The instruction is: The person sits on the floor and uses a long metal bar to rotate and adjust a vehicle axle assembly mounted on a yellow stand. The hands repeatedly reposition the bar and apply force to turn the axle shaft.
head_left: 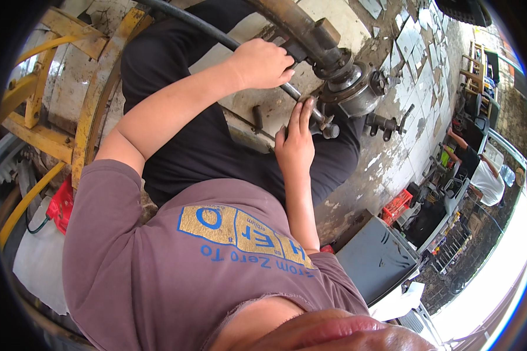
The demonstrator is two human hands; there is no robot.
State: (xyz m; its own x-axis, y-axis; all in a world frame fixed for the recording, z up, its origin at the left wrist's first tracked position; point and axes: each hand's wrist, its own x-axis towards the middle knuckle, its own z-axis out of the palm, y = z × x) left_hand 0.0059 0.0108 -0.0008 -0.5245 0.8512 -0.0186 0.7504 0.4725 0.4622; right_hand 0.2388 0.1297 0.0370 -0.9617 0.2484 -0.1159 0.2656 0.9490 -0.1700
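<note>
A long dark metal rod (202, 29) runs from the upper left down to a jointed end (329, 128) between my bent legs. My left hand (262, 63) is closed around the rod partway along. My right hand (297, 139) lies close to the jointed end. Its fingers are stretched across the rod, and its thumb stands apart from it. Just beyond my hands is a rusty brown axle tube (293, 23) with a greasy round metal hub (357, 90). A smaller metal fitting with a thin lever (386, 126) sticks out to the hub's right.
A yellow metal frame (91, 99) stands at my left, with a red container (60, 207) beside it. At right are a grey metal cabinet (366, 260) and a red crate (396, 206). Broken pale tiles (413, 44) litter the floor. Another person (487, 181) is farther off.
</note>
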